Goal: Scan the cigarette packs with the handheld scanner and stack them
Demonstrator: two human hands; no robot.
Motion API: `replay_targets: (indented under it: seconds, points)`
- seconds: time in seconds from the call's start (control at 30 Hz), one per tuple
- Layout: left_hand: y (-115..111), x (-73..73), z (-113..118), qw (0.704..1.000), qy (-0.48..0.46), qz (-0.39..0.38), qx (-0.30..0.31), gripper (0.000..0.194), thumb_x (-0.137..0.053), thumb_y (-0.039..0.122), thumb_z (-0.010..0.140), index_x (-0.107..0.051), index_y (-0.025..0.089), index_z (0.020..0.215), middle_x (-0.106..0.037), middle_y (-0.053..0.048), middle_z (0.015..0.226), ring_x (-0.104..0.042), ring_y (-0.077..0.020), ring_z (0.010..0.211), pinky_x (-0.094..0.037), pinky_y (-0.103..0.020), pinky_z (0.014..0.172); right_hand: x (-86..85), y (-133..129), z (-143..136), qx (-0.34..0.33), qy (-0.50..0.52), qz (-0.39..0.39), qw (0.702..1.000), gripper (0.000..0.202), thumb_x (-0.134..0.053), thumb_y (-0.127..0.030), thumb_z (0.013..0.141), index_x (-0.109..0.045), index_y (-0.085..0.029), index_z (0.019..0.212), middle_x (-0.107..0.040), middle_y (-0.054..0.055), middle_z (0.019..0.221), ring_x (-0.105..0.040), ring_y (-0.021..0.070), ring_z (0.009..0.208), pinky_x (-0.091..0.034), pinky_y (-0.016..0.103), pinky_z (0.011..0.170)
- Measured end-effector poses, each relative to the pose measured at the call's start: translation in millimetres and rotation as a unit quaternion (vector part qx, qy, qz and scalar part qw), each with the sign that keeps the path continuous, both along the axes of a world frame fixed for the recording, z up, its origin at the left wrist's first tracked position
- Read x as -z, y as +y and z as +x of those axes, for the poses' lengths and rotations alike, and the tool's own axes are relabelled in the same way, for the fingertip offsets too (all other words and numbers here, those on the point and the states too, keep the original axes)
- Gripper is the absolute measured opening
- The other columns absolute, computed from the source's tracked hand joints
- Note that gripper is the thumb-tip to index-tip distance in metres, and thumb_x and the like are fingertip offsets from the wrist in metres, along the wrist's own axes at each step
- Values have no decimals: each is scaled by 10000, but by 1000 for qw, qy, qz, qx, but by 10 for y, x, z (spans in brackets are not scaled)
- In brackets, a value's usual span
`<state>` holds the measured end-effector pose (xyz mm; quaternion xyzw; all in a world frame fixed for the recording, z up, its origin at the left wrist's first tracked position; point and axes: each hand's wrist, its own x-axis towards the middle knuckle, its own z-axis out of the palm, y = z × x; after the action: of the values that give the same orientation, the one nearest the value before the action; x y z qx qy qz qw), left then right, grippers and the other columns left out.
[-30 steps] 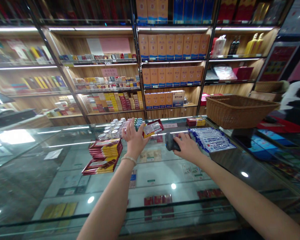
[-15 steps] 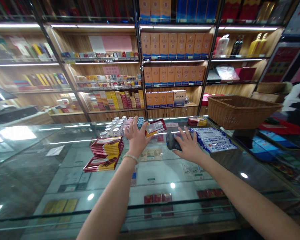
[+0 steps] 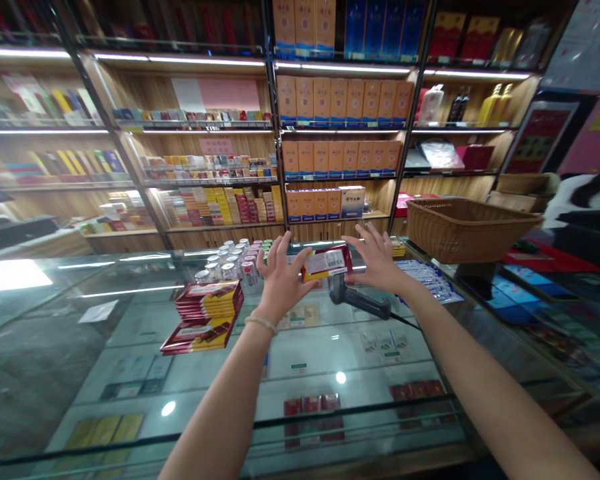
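Note:
A red and yellow chocolate bar pack [image 3: 327, 262] is held up over the glass counter, its barcode side towards me. My left hand [image 3: 285, 277], with a beaded bracelet at the wrist, pinches the pack's left end between thumb and fingers. Around its right end are the thumb and fingertips of my right hand [image 3: 377, 260], closed on the edge. Just below lies a dark barcode scanner [image 3: 363, 302] on the glass, its cable running right; neither hand grips it. To the left, more chocolate bars [image 3: 207, 310] sit in overlapping stacks.
Behind my left hand stand several small lidded jars [image 3: 225, 257]. Blue-white packets [image 3: 427, 280] lie partly behind my right arm, with a wicker basket [image 3: 465, 230] beyond. Stocked wall shelves [image 3: 337, 160] line the back. A person's white sleeve [image 3: 567, 200] shows at far right.
My right hand has left the scanner and moved up to the chocolate bar's right end. The bar has shifted slightly right and lower in view, and the scanner now shows in full.

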<state>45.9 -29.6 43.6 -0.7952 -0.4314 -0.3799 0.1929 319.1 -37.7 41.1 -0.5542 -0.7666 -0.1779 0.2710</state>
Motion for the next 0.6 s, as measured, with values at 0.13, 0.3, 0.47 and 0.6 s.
replay_targets:
  seconds: [0.13,0.3,0.47,0.6]
  points:
    - [-2,26,3,1000,22,-8,11,616,-812,542,808,-672,302,1357,-318,-191,1705,-283,-407,1572,-106,-646,1262,98,4,-12,-25,20,15,999,772,-806,-547,788,-532,-298,1465,-282,152,1718,-152,403,1616,-151,700,1247]
    - [-7,48,30,999,31,-22,16,626,-831,518,794,-678,298,1360,-302,-193,1713,-269,-419,1576,-81,-647,1263,149,-105,-12,-56,31,54,996,686,-804,-488,786,-567,-246,1383,-297,193,1700,-196,402,1604,-153,685,1254]
    - [-18,15,38,999,32,-33,18,737,-828,521,802,-596,314,1471,-255,-190,1732,-246,-422,1587,-85,-656,1263,93,-244,-63,-74,56,100,991,636,-771,-447,801,-537,-254,1359,-270,182,1709,-197,387,1609,-116,681,1267]
    - [-37,-22,52,1000,11,-25,0,654,-800,482,842,-611,338,1451,-260,-169,1734,-257,-419,1583,-102,-665,1259,53,-295,-130,-84,85,128,985,635,-764,-469,791,-506,-258,1332,-251,167,1718,-186,376,1614,-121,666,1276]
